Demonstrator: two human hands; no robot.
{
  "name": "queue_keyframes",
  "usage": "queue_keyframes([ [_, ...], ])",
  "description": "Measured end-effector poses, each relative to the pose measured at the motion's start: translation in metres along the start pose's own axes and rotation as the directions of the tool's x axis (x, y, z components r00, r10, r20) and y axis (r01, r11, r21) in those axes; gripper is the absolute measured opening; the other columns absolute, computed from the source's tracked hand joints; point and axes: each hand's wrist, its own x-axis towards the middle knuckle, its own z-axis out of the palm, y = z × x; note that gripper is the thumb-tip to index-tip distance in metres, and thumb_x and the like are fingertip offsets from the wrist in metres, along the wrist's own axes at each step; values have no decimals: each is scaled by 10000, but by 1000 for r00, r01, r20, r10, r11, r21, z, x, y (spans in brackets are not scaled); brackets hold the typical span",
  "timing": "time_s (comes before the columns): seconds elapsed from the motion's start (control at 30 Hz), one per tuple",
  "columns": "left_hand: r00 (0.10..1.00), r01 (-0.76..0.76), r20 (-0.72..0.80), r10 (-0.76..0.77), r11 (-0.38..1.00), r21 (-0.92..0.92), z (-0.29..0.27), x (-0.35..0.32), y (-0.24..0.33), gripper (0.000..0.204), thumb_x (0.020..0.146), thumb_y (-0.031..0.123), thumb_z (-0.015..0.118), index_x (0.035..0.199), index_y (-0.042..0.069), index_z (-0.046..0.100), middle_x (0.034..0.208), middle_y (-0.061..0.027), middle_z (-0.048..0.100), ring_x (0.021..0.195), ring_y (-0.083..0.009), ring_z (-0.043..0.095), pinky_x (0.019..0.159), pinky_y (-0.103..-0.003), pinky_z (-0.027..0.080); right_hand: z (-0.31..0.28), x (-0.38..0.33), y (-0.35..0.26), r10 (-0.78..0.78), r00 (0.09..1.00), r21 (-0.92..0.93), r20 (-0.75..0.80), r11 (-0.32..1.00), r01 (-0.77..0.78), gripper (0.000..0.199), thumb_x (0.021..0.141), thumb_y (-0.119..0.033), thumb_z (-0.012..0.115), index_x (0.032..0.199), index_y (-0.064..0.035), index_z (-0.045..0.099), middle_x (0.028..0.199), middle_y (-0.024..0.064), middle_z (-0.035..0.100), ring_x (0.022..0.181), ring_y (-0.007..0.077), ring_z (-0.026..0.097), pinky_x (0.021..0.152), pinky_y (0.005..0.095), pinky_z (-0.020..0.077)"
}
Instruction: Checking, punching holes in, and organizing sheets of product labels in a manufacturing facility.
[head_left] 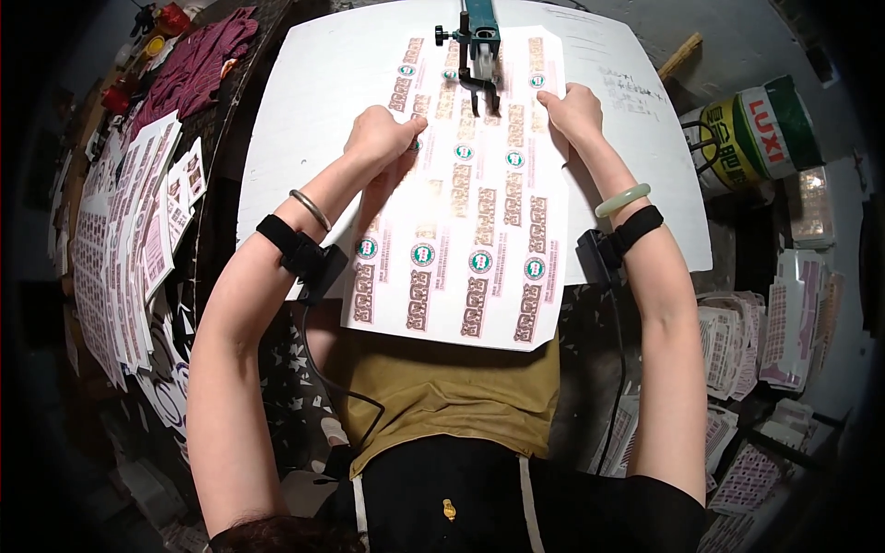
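Observation:
A large white printed sheet, with rows of brown lettering and round green emblems, lies on the white tabletop. Its near end overhangs the table's front edge above my lap. My left hand is closed on the sheet's left edge, thumb on top. On the opposite edge, my right hand grips it a little farther from me, thumb also on the print. The other fingers are curled and partly hidden. Between and beyond both hands, a teal machine arm with a black presser foot comes down over the sheet's far part.
Stacks of printed sheets cover a dark bench at the left, below a crumpled red checked cloth. A green and white bucket stands right of the table. More cut pieces are piled at the lower right. White scraps litter the floor.

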Motion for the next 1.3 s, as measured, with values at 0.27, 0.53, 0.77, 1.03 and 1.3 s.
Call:
queue_keyframes([
  [0.27, 999, -40, 5, 40, 999, 27, -4, 2, 2, 469, 820, 416, 685, 787, -51, 706, 782, -191, 699, 750, -277, 707, 679, -380, 547, -2, -3, -3, 37, 999, 5, -28, 999, -37, 454, 802, -354, 702, 1036, 33, 665, 1035, 224, 673, 984, 347, 654, 856, 427, 504],
  [0.53, 996, -79, -49, 80, 997, 12, 1, 2, 0, 473, 812, 388, 717, 717, -71, 657, 669, -186, 663, 623, -242, 675, 585, -355, 524, -1, 0, -5, 61, 998, 3, -25, 998, -61, 431, 806, -352, 700, 1025, 19, 680, 1024, 216, 680, 976, 339, 660, 856, 423, 506],
  [0.77, 999, -49, 16, 48, 999, 16, -9, 7, -20, 465, 816, 438, 668, 842, -24, 713, 834, -169, 707, 791, -279, 703, 703, -388, 541, 12, -3, -25, 91, 995, -9, -40, 996, -91, 442, 799, -365, 699, 1015, 20, 683, 999, 200, 689, 946, 326, 670, 835, 415, 511],
  [1.03, 999, -46, -14, 47, 998, 42, -5, 5, -13, 468, 816, 441, 663, 830, -24, 715, 826, -166, 708, 781, -282, 703, 701, -397, 542, 11, -1, -16, 75, 995, -29, -68, 997, -77, 442, 793, -388, 694, 989, 8, 694, 953, 186, 700, 888, 304, 683, 794, 397, 520],
  [1.3, 993, -108, -56, 108, 994, 5, 2, 1, -10, 504, 823, 418, 699, 728, -76, 672, 726, -197, 677, 665, -260, 686, 619, -363, 532, 7, 1, -10, 75, 995, -46, -64, 996, -78, 453, 792, -405, 687, 999, -2, 695, 912, 175, 709, 842, 286, 694, 763, 379, 531],
])
